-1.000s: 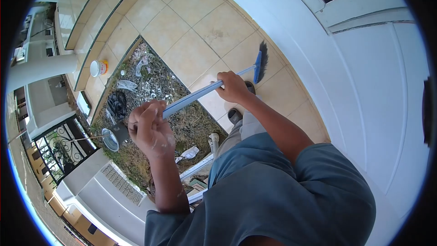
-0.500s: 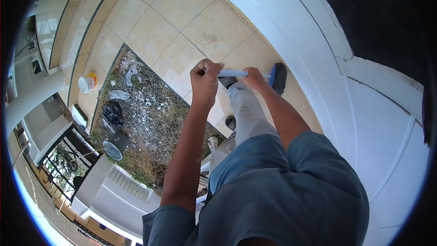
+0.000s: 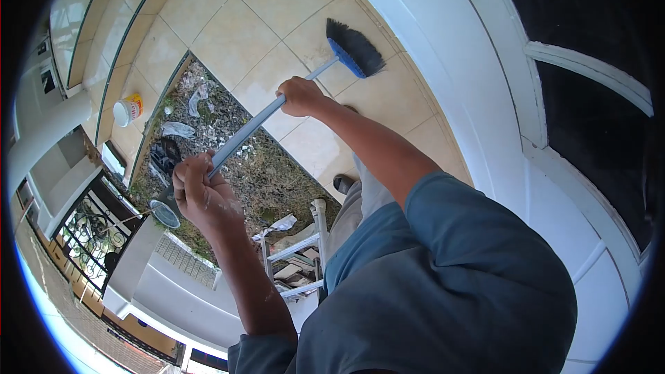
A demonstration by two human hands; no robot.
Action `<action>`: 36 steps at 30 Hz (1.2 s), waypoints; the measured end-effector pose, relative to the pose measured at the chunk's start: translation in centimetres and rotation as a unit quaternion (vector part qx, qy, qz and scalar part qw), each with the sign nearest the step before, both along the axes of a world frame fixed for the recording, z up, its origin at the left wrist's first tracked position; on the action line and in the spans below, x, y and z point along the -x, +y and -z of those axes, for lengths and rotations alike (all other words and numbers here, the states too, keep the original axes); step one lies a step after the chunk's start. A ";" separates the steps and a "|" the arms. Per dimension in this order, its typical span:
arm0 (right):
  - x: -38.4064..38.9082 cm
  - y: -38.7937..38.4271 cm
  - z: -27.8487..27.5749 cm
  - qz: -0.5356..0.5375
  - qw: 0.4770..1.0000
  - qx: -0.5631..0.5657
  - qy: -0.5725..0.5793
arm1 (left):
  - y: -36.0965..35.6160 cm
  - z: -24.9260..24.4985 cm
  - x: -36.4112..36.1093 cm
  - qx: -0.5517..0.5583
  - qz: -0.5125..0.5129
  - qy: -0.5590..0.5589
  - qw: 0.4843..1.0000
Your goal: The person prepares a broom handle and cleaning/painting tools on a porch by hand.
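A broom with a pale blue-grey handle [image 3: 251, 127] runs slantwise across the view. Its dark bristle head [image 3: 359, 48], with a blue base, rests on or just over the tiles at the upper middle. My left hand [image 3: 206, 194] is closed around the top end of the handle, with whitish specks on the skin. Farther down the shaft, my right hand [image 3: 300, 96] wraps round it, nearer the bristles. Beneath the handle lies a bed of gravel and soil [image 3: 239, 152].
Beige floor tiles [image 3: 253, 34] border the bed. A white bucket with a yellow label [image 3: 128, 109] stands at left. Plastic scraps [image 3: 179, 129] and a black bag [image 3: 165, 156] lie on the gravel. A ladder [image 3: 294, 248] is beside my legs. A white wall [image 3: 443, 55] rises right.
The broom head has swung from beside my right foot outward to the upper middle. My left hand has moved left and down, my right hand left and slightly up, both still holding the handle.
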State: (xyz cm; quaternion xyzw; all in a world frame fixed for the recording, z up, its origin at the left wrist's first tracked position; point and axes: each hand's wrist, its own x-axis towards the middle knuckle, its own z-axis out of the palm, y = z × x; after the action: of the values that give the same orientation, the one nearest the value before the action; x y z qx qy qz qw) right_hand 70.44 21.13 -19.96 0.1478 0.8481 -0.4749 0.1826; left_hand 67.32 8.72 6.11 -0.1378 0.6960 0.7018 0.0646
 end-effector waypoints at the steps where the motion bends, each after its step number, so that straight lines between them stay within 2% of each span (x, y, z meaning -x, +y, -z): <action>1: -0.1 -1.0 -1.2 -0.042 0.998 0.033 -0.020 | -1.3 -0.9 -1.0 -0.004 0.001 0.006 1.000; 4: -0.8 -2.0 -5.7 -0.077 0.995 0.066 0.017 | -3.7 -4.7 -2.9 -0.026 0.103 0.071 0.992; 6: -0.3 -0.9 -8.9 -0.054 0.997 0.048 0.026 | -4.0 -6.4 -1.3 -0.084 0.091 0.065 0.990; 7: 0.1 0.0 -8.7 -0.039 0.998 0.036 0.018 | -4.0 -6.8 -0.5 -0.112 0.087 0.061 0.988; 9: 0.9 2.9 -6.4 -0.037 0.999 -0.038 0.002 | -2.7 -3.2 1.0 -0.135 0.030 0.011 0.990; 10: 0.8 4.3 -3.0 -0.025 0.997 -0.067 -0.002 | -1.4 -0.2 1.3 -0.128 0.019 -0.012 0.992; 12: 0.7 7.0 0.6 -0.056 0.995 -0.051 -0.063 | 1.3 3.4 1.3 -0.127 0.001 -0.049 0.991; 13: 0.8 6.3 1.0 -0.021 0.997 -0.056 -0.052 | 1.8 4.2 1.3 -0.134 -0.006 -0.063 0.989; 14: 1.0 5.5 1.4 0.010 0.997 -0.060 -0.042 | 1.4 4.0 1.5 -0.118 -0.021 -0.058 0.991; 18: 3.2 -2.4 0.4 -0.018 1.000 0.010 0.006 | -2.3 -0.1 1.2 -0.032 -0.072 -0.006 0.997; 22: 4.2 -12.6 -1.5 -0.101 0.985 0.138 0.033 | -3.8 -4.2 -1.4 0.091 -0.074 0.063 0.991; 23: 4.3 -15.2 -0.5 -0.113 0.974 0.189 0.060 | -3.9 -4.7 -2.2 0.124 -0.035 0.065 0.990; 25: 4.2 -17.9 -2.5 -0.112 0.968 0.202 0.095 | -4.5 -5.6 -3.8 0.190 0.043 0.065 0.979; 28: 3.7 -19.4 -7.9 -0.084 0.963 0.211 0.146 | -10.1 -10.3 -3.6 0.122 0.044 0.158 0.979; 29: 3.4 -19.5 -9.9 -0.072 0.960 0.211 0.169 | -12.0 -12.0 -3.8 0.081 -0.004 0.151 0.985; 31: 2.3 -17.7 -12.8 -0.111 0.976 0.140 0.123 | -16.1 -14.1 -4.3 -0.025 -0.071 0.125 0.989; 34: -0.9 -13.7 -11.7 -0.151 0.987 0.014 0.047 | -18.1 -10.1 -5.3 -0.085 -0.166 0.027 0.982; 36: -4.4 -10.9 -6.9 -0.148 0.987 -0.063 0.020 | -18.4 -3.6 -6.9 -0.145 -0.181 -0.070 0.970</action>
State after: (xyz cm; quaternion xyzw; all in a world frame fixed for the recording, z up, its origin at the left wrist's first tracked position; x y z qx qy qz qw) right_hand 74.82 10.22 -13.07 0.0228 0.8921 -0.3914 0.2244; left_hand 74.27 -9.67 9.74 -0.2989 0.5438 0.7842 0.0046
